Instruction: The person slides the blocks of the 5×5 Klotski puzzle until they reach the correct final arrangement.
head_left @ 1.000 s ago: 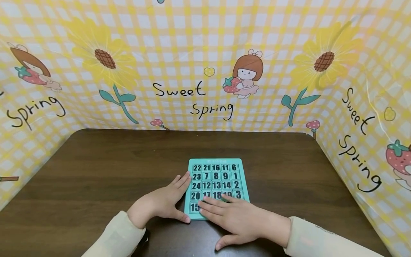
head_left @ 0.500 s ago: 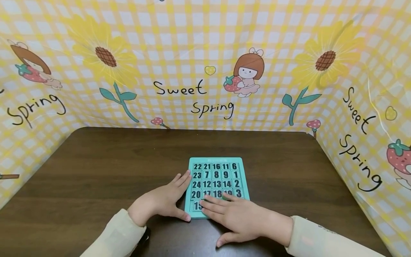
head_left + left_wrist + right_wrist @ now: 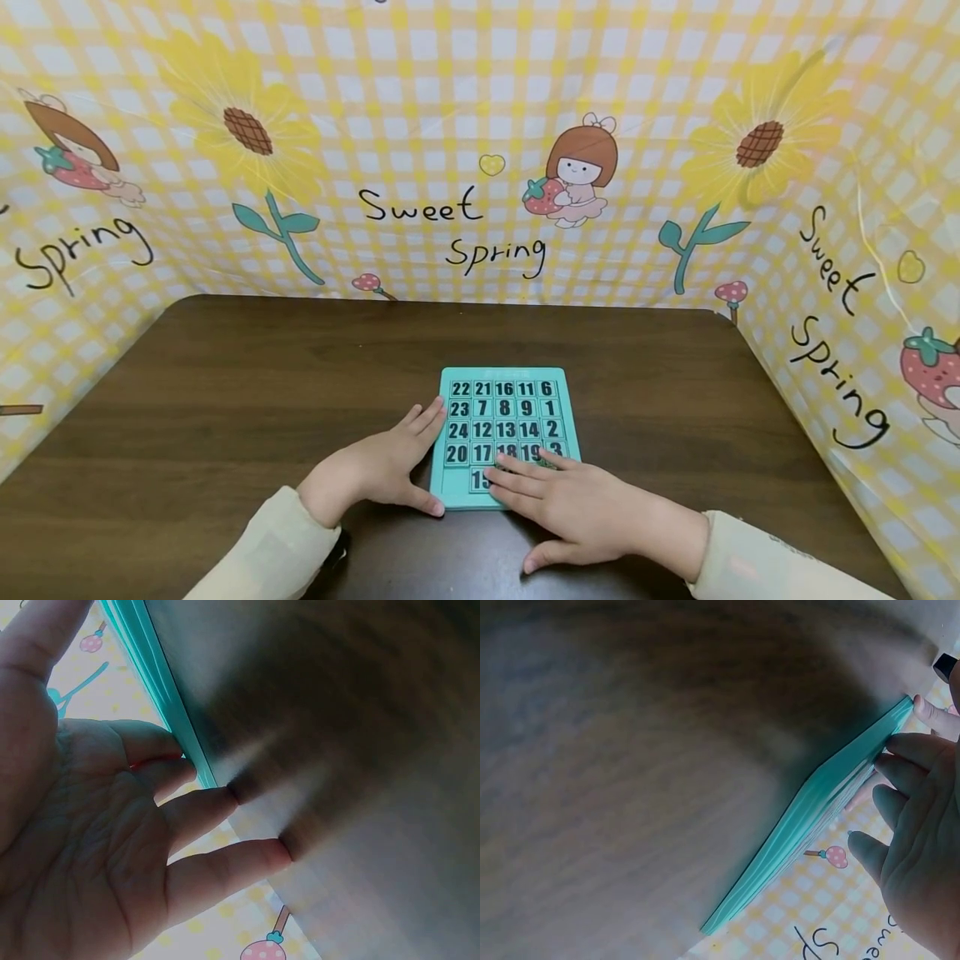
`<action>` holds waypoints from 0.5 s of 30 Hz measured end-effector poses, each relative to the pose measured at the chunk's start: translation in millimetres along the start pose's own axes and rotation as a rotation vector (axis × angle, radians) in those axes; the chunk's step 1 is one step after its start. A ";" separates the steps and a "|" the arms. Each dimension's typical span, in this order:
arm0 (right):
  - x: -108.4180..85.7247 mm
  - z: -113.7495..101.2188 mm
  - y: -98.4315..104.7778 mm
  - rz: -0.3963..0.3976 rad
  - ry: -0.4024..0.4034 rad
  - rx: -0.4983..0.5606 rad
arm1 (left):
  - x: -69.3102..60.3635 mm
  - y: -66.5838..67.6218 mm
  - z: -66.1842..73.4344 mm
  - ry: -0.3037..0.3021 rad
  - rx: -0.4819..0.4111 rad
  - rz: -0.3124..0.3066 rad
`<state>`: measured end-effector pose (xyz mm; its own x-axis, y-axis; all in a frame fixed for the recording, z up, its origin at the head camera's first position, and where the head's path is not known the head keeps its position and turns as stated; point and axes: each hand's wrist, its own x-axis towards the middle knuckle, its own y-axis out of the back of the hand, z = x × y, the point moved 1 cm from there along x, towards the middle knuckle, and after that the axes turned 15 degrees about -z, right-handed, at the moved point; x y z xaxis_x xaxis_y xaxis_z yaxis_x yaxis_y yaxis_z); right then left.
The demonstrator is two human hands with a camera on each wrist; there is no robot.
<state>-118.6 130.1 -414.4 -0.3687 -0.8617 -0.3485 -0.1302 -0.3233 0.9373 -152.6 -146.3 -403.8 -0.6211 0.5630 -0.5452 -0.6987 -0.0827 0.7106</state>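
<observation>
A turquoise number slide puzzle (image 3: 506, 442) lies flat on the table, its black-numbered tiles set in rows. In its bottom row the 15 tile (image 3: 477, 481) sits one place in from the left, with a bare slot in the bottom left corner. My left hand (image 3: 382, 467) lies along the left edge, fingertips at the side and thumb at the near left corner. My right hand (image 3: 566, 502) reaches over the near right part, fingers extended, fingertips on the lower tiles beside the 15. It hides the rest of the bottom row. The right wrist view shows the puzzle's turquoise edge (image 3: 817, 795) edge-on.
The brown wooden table (image 3: 300, 358) extends around the puzzle on all sides. A yellow checked cloth (image 3: 420, 125) with printed flowers and lettering stands along its back and both sides.
The 15 tile has slid right from the bottom left corner, leaving a bare slot there. My right hand has shifted right with it; the left hand has stayed in place.
</observation>
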 end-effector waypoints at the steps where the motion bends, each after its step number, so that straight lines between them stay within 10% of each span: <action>1: 0.2 0.3 -0.1 0.004 -0.002 -0.006 | -0.2 0.1 0.2 0.001 -0.001 0.000; 15: 26.8 13.1 7.0 0.008 -0.039 0.032 | 0.0 0.2 0.0 -0.002 0.004 -0.008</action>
<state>-141.3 109.9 -417.0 -0.4053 -0.8484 -0.3406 -0.1562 -0.3028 0.9402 -152.8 -146.3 -403.7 -0.6147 0.5656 -0.5497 -0.7021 -0.0748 0.7081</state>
